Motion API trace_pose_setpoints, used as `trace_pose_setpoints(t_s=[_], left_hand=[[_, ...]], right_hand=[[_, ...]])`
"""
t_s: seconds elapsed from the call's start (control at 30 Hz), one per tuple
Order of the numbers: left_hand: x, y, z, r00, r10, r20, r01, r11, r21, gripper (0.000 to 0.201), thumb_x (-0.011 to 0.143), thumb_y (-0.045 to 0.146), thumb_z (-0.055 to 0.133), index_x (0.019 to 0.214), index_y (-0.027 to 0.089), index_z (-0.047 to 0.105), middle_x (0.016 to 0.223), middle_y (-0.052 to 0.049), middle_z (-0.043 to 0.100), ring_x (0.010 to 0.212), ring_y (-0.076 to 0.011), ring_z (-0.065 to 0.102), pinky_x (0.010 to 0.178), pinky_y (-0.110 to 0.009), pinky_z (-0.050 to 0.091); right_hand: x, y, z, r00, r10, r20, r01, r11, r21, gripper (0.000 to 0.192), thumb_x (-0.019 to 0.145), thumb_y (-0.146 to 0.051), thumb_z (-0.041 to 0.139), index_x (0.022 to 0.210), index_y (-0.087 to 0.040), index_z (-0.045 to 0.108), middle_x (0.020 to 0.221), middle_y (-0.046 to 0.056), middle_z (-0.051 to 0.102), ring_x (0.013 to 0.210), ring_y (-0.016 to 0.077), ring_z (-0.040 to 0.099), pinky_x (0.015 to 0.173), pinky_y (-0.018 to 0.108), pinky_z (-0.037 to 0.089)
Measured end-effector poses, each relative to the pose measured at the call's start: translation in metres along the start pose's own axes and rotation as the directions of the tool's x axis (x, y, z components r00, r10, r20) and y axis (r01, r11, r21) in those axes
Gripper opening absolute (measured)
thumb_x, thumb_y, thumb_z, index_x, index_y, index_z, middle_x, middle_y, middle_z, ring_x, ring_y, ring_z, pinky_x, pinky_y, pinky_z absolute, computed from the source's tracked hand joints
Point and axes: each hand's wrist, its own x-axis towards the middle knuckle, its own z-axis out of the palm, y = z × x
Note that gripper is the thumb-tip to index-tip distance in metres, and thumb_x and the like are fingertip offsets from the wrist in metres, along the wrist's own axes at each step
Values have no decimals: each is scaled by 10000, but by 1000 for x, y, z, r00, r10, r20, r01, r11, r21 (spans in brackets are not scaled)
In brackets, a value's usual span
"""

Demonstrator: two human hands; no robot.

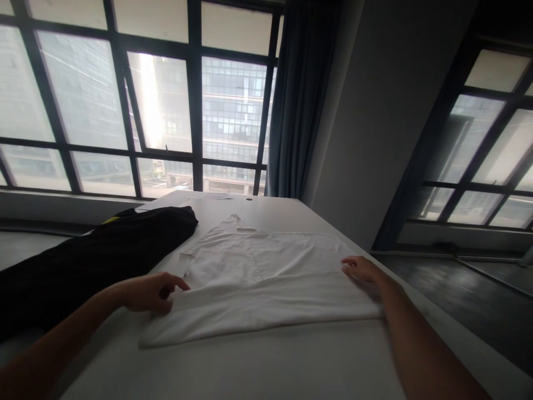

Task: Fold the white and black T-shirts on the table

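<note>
A white shirt [266,272] lies spread on the white table, its near part folded over in a long strip with a few soft wrinkles. At the left end of the fold, my left hand [152,291] rests with the index finger stretched onto the cloth and the other fingers loosely bent. My right hand [361,269] is over the shirt's right edge, fingers extended towards the cloth and thumb a little apart. Neither hand visibly grips the fabric. The undersides of both hands are hidden.
A black garment [104,255] with a bit of yellow lies along the left side of the white table [266,361]. Papers [208,195] sit at the far end near a round cable hole [249,199]. Beyond are windows, a dark curtain [297,100] and a pillar [375,111].
</note>
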Motion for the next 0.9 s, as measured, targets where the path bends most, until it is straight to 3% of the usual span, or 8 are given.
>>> trace_pose_setpoints(t_s=[0.13, 0.23, 0.33, 0.5, 0.63, 0.77, 0.9], left_hand=[[0, -17, -4, 999, -20, 48, 22, 999, -42, 672, 619, 420, 717, 1268, 259, 650, 898, 10, 640, 782, -186, 605, 729, -261, 488], [14, -19, 4, 994, 18, -112, -29, 994, -102, 713, 714, 615, 618, 1305, 217, 612, 805, 4, 646, 738, -186, 592, 714, -279, 478], [32, -17, 15, 957, 13, -290, -58, 987, -148, 739, 733, 666, 549, 1288, 182, 611, 724, 4, 634, 685, -183, 570, 665, -282, 461], [35, -21, 13, 936, 35, -350, -65, 995, -74, 496, 680, 553, 603, 989, 190, 742, 677, 7, 609, 620, -159, 522, 608, -264, 418], [32, -27, 7, 845, 36, -533, -55, 998, -19, 524, 761, 591, 500, 999, 196, 748, 673, -2, 617, 609, -160, 518, 613, -268, 412], [43, -21, 22, 845, 31, -533, -50, 998, -23, 631, 737, 652, 543, 1135, 192, 711, 840, -43, 696, 660, -181, 577, 662, -292, 454], [49, -11, 35, 871, 62, -487, -74, 997, -6, 551, 762, 561, 544, 1104, 164, 715, 835, -68, 703, 674, -198, 596, 657, -304, 462]], right_hand=[[-4, -10, -1, 994, -16, 112, 12, 999, 34, 300, 691, -254, 749, 980, -175, 767, 1062, 117, 739, 1013, 248, 682, 854, 277, 502], [-7, -16, -5, 991, -35, 125, 29, 998, 50, 265, 697, -264, 755, 944, -169, 766, 959, 108, 748, 904, 240, 694, 804, 288, 506], [-11, -26, -7, 980, -104, 172, 88, 991, 97, 223, 719, -335, 756, 867, -168, 765, 880, 95, 744, 823, 218, 682, 751, 275, 498], [-18, -37, -8, 977, -44, 209, 40, 999, 23, 206, 690, -356, 789, 729, -162, 730, 765, 71, 714, 719, 186, 641, 651, 255, 459], [-18, -37, -9, 976, -49, 211, 53, 999, -12, 160, 694, -308, 778, 683, -168, 700, 745, 60, 710, 719, 185, 635, 641, 255, 438], [-18, -38, -10, 982, -47, 184, 55, 998, -38, 123, 727, -275, 740, 703, -163, 695, 772, 62, 719, 740, 186, 639, 651, 256, 434], [-21, -42, -10, 982, -19, 186, 24, 999, -25, 129, 743, -277, 731, 716, -156, 695, 767, 65, 718, 731, 183, 636, 640, 252, 432]])
